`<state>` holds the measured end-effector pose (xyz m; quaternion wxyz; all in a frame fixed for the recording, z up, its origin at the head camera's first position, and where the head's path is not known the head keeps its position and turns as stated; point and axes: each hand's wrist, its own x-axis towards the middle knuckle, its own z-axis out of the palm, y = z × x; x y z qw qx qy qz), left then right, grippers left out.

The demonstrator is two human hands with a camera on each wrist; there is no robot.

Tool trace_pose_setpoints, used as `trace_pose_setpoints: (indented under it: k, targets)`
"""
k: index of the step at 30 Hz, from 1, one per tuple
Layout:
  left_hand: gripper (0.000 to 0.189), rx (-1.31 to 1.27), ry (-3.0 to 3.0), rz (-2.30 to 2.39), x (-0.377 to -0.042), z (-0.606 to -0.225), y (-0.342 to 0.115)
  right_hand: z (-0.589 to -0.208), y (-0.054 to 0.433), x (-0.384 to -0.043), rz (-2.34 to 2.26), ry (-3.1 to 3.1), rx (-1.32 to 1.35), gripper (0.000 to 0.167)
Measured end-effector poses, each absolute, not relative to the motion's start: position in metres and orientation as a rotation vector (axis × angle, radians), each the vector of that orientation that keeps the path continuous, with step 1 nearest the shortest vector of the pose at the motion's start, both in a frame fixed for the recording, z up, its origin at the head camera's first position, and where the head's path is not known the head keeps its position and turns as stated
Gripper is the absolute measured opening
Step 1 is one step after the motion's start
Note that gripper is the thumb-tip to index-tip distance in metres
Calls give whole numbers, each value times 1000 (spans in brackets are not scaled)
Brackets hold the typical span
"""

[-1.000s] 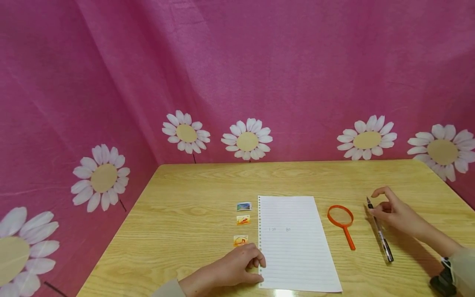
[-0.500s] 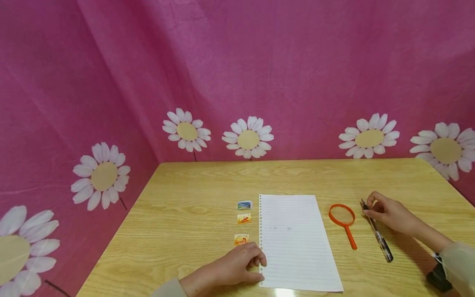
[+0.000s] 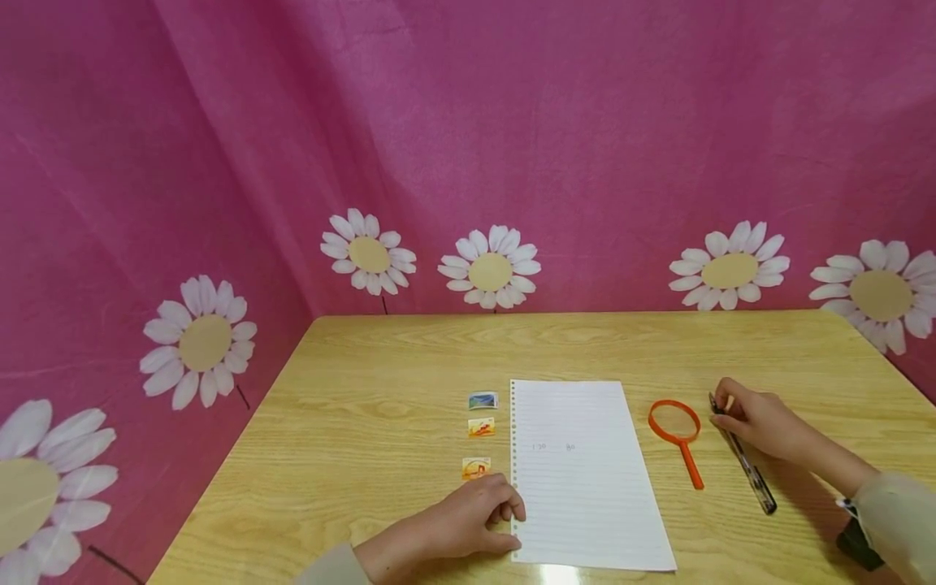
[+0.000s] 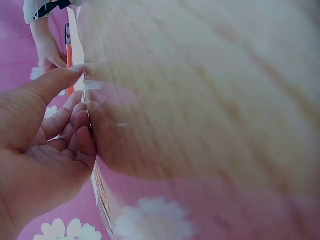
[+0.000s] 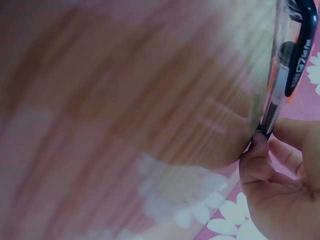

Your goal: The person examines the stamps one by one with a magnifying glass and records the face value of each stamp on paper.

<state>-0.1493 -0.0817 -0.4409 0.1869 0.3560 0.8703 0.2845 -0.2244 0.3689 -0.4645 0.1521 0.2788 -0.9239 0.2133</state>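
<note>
In the head view my left hand (image 3: pixel 471 518) rests at the lower left edge of a lined, punched sheet of paper (image 3: pixel 585 504). Its fingers are loosely bent, and the thumb touches the sheet's edge. Small handwritten figures stand near the paper's middle. At the right, my right hand (image 3: pixel 760 422) pinches a clear-barrelled black pen (image 3: pixel 747 467) close to its tip, between thumb and fingers. The pen (image 5: pixel 277 90) lies slantwise, its dark clip end toward the front of the table. The right wrist view shows thumb and fingertips on the pen's tip end.
Between paper and pen lies an orange-red magnifying glass (image 3: pixel 680 443). Left of the paper, a blue stamp (image 3: pixel 483 400), an orange-yellow stamp (image 3: pixel 481 427) and another such stamp (image 3: pixel 476 468) form a column. A pink daisy-patterned curtain (image 3: pixel 600 146) hangs behind the wooden table (image 3: pixel 351 406).
My right hand has come down onto the pen near its tip, its raised index finger now lowered, and the tip has swung slightly left. The left hand stays in place.
</note>
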Motion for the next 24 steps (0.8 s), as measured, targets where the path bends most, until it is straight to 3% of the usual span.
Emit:
trace_pose_setpoints:
  k: [14, 24]
  targets:
    - [15, 967, 2477, 894, -147, -438, -84, -465, 365, -219, 630, -2656, 789, 28]
    - [12, 899, 2688, 1037, -175, -433, -98, -459, 364, -215, 611, -2696, 736, 29]
